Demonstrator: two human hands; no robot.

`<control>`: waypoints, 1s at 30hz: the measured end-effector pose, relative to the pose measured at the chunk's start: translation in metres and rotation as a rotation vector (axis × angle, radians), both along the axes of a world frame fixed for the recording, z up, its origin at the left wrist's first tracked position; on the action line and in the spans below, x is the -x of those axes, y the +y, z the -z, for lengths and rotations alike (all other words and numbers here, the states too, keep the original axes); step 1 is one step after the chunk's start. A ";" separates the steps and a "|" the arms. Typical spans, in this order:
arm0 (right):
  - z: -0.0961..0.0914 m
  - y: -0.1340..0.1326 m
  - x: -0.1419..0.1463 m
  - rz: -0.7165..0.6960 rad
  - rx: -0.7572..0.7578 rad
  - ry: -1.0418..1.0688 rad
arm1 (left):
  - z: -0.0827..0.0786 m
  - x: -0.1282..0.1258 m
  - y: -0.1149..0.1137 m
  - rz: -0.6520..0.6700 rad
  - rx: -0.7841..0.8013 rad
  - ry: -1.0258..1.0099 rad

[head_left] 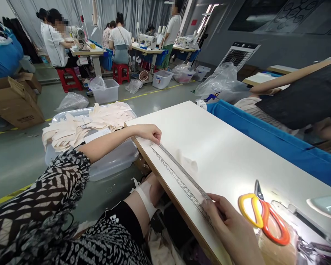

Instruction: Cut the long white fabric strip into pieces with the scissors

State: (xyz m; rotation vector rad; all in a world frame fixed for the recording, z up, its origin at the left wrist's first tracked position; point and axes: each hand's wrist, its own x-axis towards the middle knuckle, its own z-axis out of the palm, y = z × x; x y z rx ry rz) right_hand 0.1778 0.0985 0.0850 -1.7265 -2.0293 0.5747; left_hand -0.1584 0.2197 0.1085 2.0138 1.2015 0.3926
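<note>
A long strip of pale elastic lies stretched along a metal ruler (180,175) fixed near the front edge of the white table (223,147). My left hand (149,131) presses the strip's far end down at the ruler's far tip, fingers curled. My right hand (228,224) pinches the near end of the strip at the ruler's near end. A scrap of pale fabric (189,163) rests on the table just beyond the ruler.
Yellow and orange scissors (264,217) lie right of my right hand. A clear bin heaped with cream fabric pieces (85,123) stands left of the table. A blue cloth trough (264,136) edges the table's far side. People sit at sewing machines (147,39) in the back.
</note>
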 end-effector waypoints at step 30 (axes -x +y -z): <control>0.011 0.007 -0.014 -0.079 0.002 -0.041 | 0.015 0.003 -0.002 -0.021 0.031 -0.054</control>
